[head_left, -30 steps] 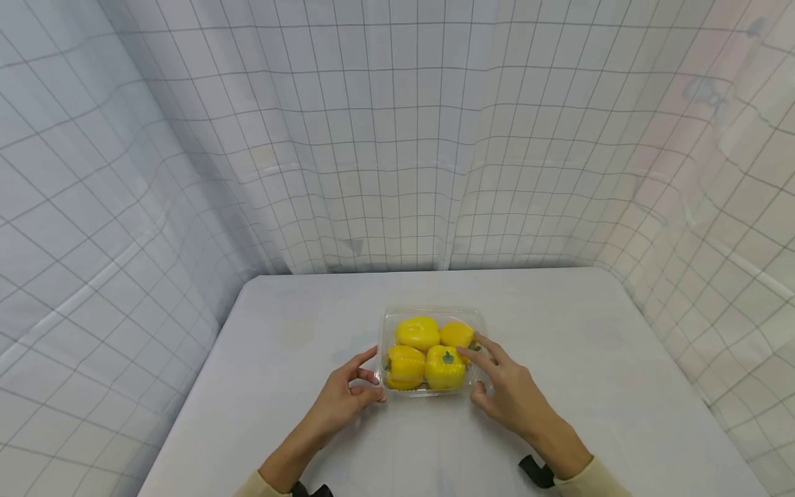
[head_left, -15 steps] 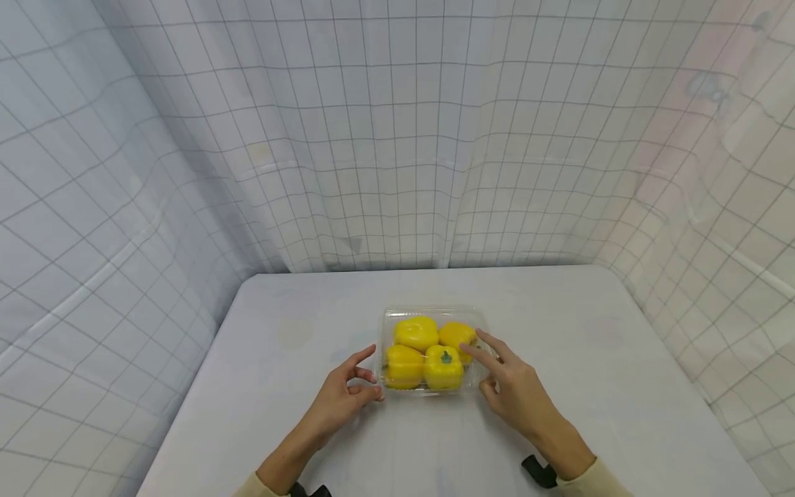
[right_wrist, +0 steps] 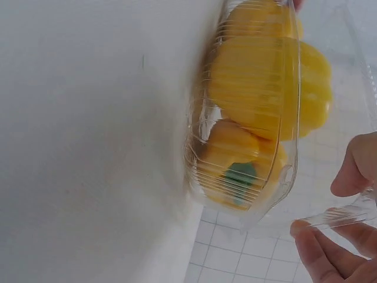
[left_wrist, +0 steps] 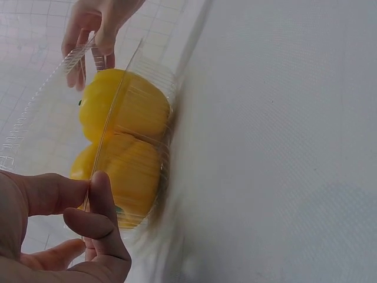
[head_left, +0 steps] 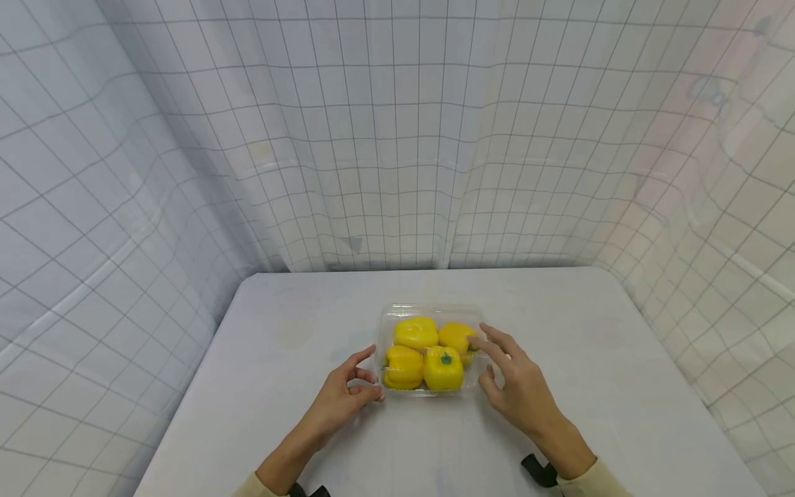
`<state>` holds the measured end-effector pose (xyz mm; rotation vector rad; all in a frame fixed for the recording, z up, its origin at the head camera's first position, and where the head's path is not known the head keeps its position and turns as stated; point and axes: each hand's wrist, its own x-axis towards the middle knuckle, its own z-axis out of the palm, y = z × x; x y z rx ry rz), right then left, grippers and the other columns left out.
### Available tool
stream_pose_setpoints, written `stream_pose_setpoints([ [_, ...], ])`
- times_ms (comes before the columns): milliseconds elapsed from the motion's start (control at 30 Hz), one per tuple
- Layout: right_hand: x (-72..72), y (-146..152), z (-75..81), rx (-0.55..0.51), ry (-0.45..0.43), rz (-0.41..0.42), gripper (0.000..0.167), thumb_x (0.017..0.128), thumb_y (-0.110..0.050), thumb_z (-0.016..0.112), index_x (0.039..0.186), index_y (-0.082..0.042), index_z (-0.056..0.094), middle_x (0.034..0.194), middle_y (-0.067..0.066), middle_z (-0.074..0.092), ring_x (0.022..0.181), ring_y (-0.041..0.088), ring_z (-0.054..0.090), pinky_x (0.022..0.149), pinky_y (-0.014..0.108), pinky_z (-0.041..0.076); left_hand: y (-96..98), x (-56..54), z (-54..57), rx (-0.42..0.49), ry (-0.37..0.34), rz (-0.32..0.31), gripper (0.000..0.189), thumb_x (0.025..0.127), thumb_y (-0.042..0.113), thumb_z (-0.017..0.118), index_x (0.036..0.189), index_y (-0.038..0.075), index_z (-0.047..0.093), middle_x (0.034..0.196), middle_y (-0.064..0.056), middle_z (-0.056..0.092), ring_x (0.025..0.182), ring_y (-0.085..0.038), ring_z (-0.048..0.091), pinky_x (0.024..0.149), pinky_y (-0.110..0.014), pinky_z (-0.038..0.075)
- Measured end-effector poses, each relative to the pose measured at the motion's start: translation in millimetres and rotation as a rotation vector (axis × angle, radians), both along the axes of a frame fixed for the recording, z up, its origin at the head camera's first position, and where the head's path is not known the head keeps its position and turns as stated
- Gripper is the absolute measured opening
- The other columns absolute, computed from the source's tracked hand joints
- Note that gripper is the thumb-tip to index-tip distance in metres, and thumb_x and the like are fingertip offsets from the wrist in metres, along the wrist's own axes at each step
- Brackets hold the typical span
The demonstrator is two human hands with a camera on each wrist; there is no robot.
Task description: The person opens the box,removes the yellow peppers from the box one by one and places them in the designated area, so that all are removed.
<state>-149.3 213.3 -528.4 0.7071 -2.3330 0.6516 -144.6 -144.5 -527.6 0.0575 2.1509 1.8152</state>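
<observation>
A clear plastic clamshell box (head_left: 428,393) stands near the middle of the white table, holding several yellow bell peppers (head_left: 444,369) with green stems. At its left side, my left hand (head_left: 341,397) pinches the tray's rim between thumb and fingers; the left wrist view shows this grip on the thin edge (left_wrist: 108,121). My right hand (head_left: 518,386) is at the box's right side. In the right wrist view, its thumb and fingers hold the edge of the clear lid (right_wrist: 344,216), which stands raised apart from the tray wall (right_wrist: 285,183) on that side.
White table (head_left: 298,304) surface surrounds the box. White grid-patterned curtains (head_left: 397,138) enclose the table at the back and both sides. A black strap piece (head_left: 539,471) sits at the right wrist, another (head_left: 310,491) at the left.
My right hand has shifted slightly right and upward with the lid's edge, which has lifted off the tray. My left hand stays at the left rim.
</observation>
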Motion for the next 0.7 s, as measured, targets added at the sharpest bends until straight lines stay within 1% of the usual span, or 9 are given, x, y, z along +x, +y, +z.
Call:
stream_pose_setpoints([
  [67, -0.5, 0.7, 0.3, -0.033, -0.011, -0.002, 0.072, 0.085, 0.015, 0.084, 0.152, -0.011, 0.075, 0.160, 0.023, 0.069, 0.114, 0.033, 0.082, 0.073, 0.020, 0.060, 0.1, 0.3, -0.2, -0.002, 0.000, 0.001, 0.084, 0.107, 0.008, 0.080, 0.181, 0.012, 0.041, 0.126, -0.017, 0.067, 0.096, -0.026, 0.083, 0.081, -0.026, 0.063],
  [133, -1.5, 1.5, 0.8, -0.065, -0.024, -0.009, 0.069, 0.089, 0.014, 0.083, 0.153, -0.011, 0.074, 0.160, 0.022, 0.069, 0.122, 0.035, 0.082, 0.086, 0.016, 0.064, -0.1, 0.5, -0.4, -0.003, 0.001, -0.001, 0.084, 0.107, 0.008, 0.080, 0.181, 0.012, 0.041, 0.127, -0.017, 0.067, 0.097, -0.026, 0.083, 0.081, -0.026, 0.062],
  [167, -1.9, 1.7, 1.5, -0.084, -0.032, -0.012, 0.068, 0.090, 0.013, 0.082, 0.153, -0.011, 0.074, 0.159, 0.021, 0.070, 0.128, 0.037, 0.081, 0.096, 0.015, 0.063, -0.2, 0.5, -0.5, -0.003, 0.002, -0.002, 0.084, 0.107, 0.008, 0.080, 0.181, 0.012, 0.041, 0.127, -0.017, 0.067, 0.098, -0.026, 0.083, 0.080, -0.026, 0.062],
  [233, -2.9, 1.9, 3.5, -0.129, -0.043, -0.014, 0.067, 0.092, 0.012, 0.082, 0.155, -0.011, 0.073, 0.159, 0.019, 0.070, 0.133, 0.036, 0.079, 0.111, 0.013, 0.058, -0.4, 0.3, -0.5, -0.003, 0.004, -0.006, 0.084, 0.108, 0.008, 0.079, 0.182, 0.011, 0.040, 0.127, -0.017, 0.067, 0.098, -0.026, 0.083, 0.080, -0.026, 0.061],
  [267, -3.6, 2.0, 4.6, -0.149, -0.040, -0.009, 0.067, 0.092, 0.013, 0.082, 0.155, -0.009, 0.073, 0.158, 0.020, 0.071, 0.132, 0.037, 0.079, 0.113, 0.011, 0.055, -0.4, 0.2, -0.4, -0.001, 0.004, -0.007, 0.084, 0.108, 0.008, 0.079, 0.182, 0.011, 0.040, 0.127, -0.017, 0.067, 0.098, -0.026, 0.083, 0.080, -0.025, 0.060],
  [333, -5.2, 1.9, 6.8, -0.194, -0.037, 0.003, 0.067, 0.093, 0.014, 0.083, 0.156, -0.006, 0.071, 0.157, 0.020, 0.072, 0.130, 0.037, 0.079, 0.116, 0.007, 0.050, -0.3, -0.3, -0.6, -0.001, 0.004, -0.010, 0.084, 0.108, 0.008, 0.079, 0.182, 0.011, 0.040, 0.126, -0.016, 0.067, 0.098, -0.026, 0.083, 0.078, -0.025, 0.059],
  [433, -7.6, 1.6, 8.9, -0.239, -0.039, 0.016, 0.071, 0.092, 0.017, 0.083, 0.159, 0.000, 0.066, 0.157, 0.021, 0.072, 0.131, 0.039, 0.078, 0.117, 0.007, 0.050, 0.0, -1.0, -1.2, -0.003, 0.005, -0.010, 0.083, 0.108, 0.009, 0.079, 0.181, 0.011, 0.040, 0.126, -0.016, 0.067, 0.096, -0.025, 0.082, 0.076, -0.024, 0.057],
  [567, -10.1, 0.6, 9.7, -0.300, -0.096, 0.021, 0.075, 0.096, 0.017, 0.082, 0.164, 0.008, 0.054, 0.163, 0.022, 0.068, 0.144, 0.045, 0.073, 0.117, 0.016, 0.051, -0.1, -1.0, -2.2, -0.011, 0.008, -0.011, 0.083, 0.108, 0.010, 0.079, 0.181, 0.012, 0.040, 0.127, -0.015, 0.066, 0.095, -0.024, 0.082, 0.075, -0.023, 0.055],
  [700, -12.2, -0.7, 9.8, -0.372, -0.181, 0.018, 0.071, 0.100, 0.015, 0.080, 0.162, 0.011, 0.045, 0.169, 0.025, 0.063, 0.150, 0.050, 0.069, 0.114, 0.023, 0.054, -0.1, -0.4, -2.5, -0.010, 0.015, -0.014, 0.083, 0.108, 0.010, 0.079, 0.182, 0.012, 0.040, 0.127, -0.016, 0.066, 0.094, -0.024, 0.081, 0.074, -0.023, 0.055],
])
